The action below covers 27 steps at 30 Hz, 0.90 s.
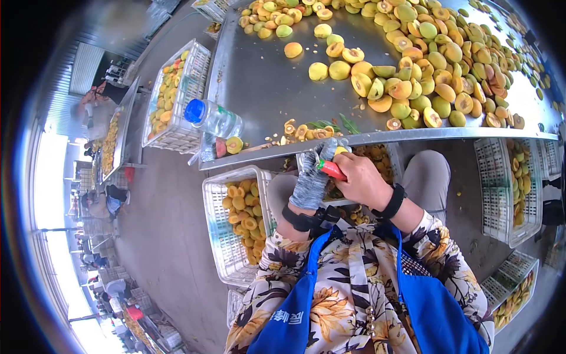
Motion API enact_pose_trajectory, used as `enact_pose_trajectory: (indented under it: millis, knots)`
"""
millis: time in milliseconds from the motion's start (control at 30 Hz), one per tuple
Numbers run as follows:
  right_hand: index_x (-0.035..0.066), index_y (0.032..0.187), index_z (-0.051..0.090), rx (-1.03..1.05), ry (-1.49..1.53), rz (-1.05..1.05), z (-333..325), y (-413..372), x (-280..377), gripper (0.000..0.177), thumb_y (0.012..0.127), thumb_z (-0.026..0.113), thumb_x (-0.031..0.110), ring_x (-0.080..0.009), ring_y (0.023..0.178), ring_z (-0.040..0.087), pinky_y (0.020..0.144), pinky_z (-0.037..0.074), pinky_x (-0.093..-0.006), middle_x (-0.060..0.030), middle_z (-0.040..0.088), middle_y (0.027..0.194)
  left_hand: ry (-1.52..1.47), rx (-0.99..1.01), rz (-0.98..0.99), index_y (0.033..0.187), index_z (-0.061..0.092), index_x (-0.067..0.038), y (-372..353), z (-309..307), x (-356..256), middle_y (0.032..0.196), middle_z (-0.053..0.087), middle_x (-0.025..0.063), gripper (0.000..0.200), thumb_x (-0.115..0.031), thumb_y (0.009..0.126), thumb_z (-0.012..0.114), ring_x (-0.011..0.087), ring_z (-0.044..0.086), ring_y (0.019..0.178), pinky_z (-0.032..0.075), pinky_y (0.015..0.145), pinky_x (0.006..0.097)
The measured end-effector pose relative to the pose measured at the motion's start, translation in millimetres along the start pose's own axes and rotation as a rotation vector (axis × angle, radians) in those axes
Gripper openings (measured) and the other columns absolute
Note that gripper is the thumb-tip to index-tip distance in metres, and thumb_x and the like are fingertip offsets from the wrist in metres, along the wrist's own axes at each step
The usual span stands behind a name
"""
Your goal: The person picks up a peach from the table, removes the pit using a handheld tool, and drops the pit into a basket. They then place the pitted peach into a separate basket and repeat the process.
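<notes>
My left hand (311, 184), in a grey knitted glove, is closed at the table's front edge around a yellow peach piece (340, 150), mostly hidden by the fingers. Bare and wrapped round a red-handled pitting knife (333, 170), my right hand (364, 182) meets the left one. The knife's metal end points at the glove. Just beyond my hands, cut scraps and pits (303, 132) lie with green leaves (349, 124) on the metal table (259, 88). A large heap of halved yellow-green peaches (439, 59) covers the table's right side.
A blue-capped plastic bottle (221, 120) lies at the table's left corner. White crates of fruit stand beside my left leg (215, 236), left of the table (194, 88) and at the right (492, 194). Another fruit crate (394, 162) sits between my knees. Other people work far left.
</notes>
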State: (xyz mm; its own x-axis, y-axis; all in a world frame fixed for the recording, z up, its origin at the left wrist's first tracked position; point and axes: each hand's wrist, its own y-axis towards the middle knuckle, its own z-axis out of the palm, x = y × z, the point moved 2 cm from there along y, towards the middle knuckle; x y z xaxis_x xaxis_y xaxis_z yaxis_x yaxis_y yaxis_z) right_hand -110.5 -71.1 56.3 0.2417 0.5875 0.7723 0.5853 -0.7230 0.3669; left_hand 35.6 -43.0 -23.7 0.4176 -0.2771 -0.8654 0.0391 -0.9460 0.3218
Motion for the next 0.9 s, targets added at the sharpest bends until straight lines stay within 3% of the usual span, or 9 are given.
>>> enact_pose_trajectory:
  millis: [67, 100, 367, 433, 467, 533, 633, 733, 900]
  knots:
    - [0.000, 0.085, 0.054, 0.072, -0.025, -0.065, -0.8, -2.3, 5.2, 0.023, 0.064, 0.062, 0.003, -0.0365, 0.069, 0.056, 0.061, 0.046, -0.0409, -0.0159, 0.055, 0.077, -0.281, 0.077, -0.372, 0.128, 0.039, -0.002, -3.2, -1.3, 16.0, 0.120, 0.050, 0.0119, 0.038, -0.014, 0.092, 0.046, 0.0223, 0.054, 0.103, 0.045, 0.089, 0.0318]
    - [0.001, 0.088, 0.053, 0.117, -0.083, -0.168, 0.4, -5.7, 7.0, 0.026, 0.064, 0.062, 0.004, -0.0346, 0.066, 0.056, 0.058, 0.046, -0.0398, -0.0147, 0.054, 0.077, -1.066, -0.069, -0.470, 0.121, 0.046, -0.003, -10.3, 1.8, 4.0, 0.112, 0.055, 0.0121, 0.034, -0.022, 0.094, 0.045, 0.0235, 0.057, 0.099, 0.047, 0.086, 0.0320]
    - [0.004, 0.083, 0.051, -0.025, -0.130, -0.132, -2.0, -26.1, 8.4, 0.011, 0.073, 0.054, 0.005, -0.0288, 0.063, 0.059, 0.053, 0.048, -0.0374, -0.0114, 0.051, 0.077, -1.006, -0.423, -0.806, 0.106, 0.052, -0.003, 24.1, -42.3, -78.7, 0.088, 0.062, 0.0090, 0.036, -0.035, 0.092, 0.048, 0.0175, 0.061, 0.077, 0.051, 0.071, 0.0275]
    - [0.003, 0.083, 0.051, 0.067, -0.234, -0.046, 5.1, -30.6, -15.9, 0.010, 0.074, 0.053, 0.006, -0.0296, 0.064, 0.059, 0.053, 0.049, -0.0377, -0.0132, 0.051, 0.079, 0.003, -0.336, -0.354, 0.111, 0.051, -0.003, -8.1, -74.5, -21.2, 0.101, 0.060, 0.0108, 0.038, -0.036, 0.093, 0.043, 0.0185, 0.061, 0.087, 0.050, 0.071, 0.0256]
    - [0.003, 0.083, 0.052, 0.161, -0.340, 0.039, 8.2, -34.1, -29.9, 0.009, 0.075, 0.053, 0.007, -0.0303, 0.065, 0.059, 0.054, 0.049, -0.0380, -0.0151, 0.052, 0.081, -0.626, -0.438, -0.523, 0.113, 0.050, -0.002, -6.9, -89.6, -31.4, 0.101, 0.060, 0.0112, 0.035, -0.030, 0.093, 0.044, 0.0189, 0.061, 0.086, 0.051, 0.071, 0.0275]
    - [0.002, 0.082, 0.051, 0.166, -0.435, 0.116, 5.1, -40.5, -38.4, 0.007, 0.077, 0.051, 0.007, -0.0326, 0.064, 0.059, 0.055, 0.049, -0.0403, -0.0186, 0.053, 0.084, 0.274, -0.347, -0.226, 0.112, 0.052, 0.001, -43.3, -140.8, -16.1, 0.095, 0.061, 0.0116, 0.027, -0.011, 0.088, 0.055, 0.0179, 0.060, 0.083, 0.052, 0.074, 0.0300]
    - [0.001, 0.080, 0.050, 0.203, -0.382, 0.205, -3.3, -43.0, -41.6, 0.017, 0.074, 0.060, 0.013, -0.0345, 0.061, 0.058, 0.056, 0.048, -0.0424, -0.0204, 0.054, 0.084, 0.728, -0.275, -0.642, 0.118, 0.051, -0.001, -57.4, -197.2, 4.0, 0.112, 0.057, 0.0121, 0.031, -0.004, 0.087, 0.052, 0.0183, 0.056, 0.099, 0.047, 0.084, 0.0284]
    - [0.002, 0.086, 0.052, 0.191, -0.268, 0.297, -6.2, -41.0, -47.2, 0.023, 0.073, 0.064, 0.016, -0.0352, 0.066, 0.058, 0.059, 0.048, -0.0425, -0.0204, 0.056, 0.087, -0.559, -0.539, -0.419, 0.115, 0.052, 0.000, -18.4, -166.9, -18.2, 0.116, 0.056, 0.0129, 0.034, -0.008, 0.084, 0.059, 0.0199, 0.053, 0.107, 0.047, 0.085, 0.0307]
    - [0.008, 0.096, 0.058, -0.057, -0.109, 0.260, -18.3, -48.4, -54.7, 0.027, 0.072, 0.066, 0.018, -0.0357, 0.075, 0.059, 0.066, 0.048, -0.0425, -0.0186, 0.055, 0.098, 0.643, 0.026, 0.258, 0.127, 0.046, -0.014, 138.8, -56.1, -26.7, 0.126, 0.048, 0.0124, 0.050, -0.015, 0.079, 0.061, 0.0281, 0.049, 0.113, 0.042, 0.093, 0.0339]
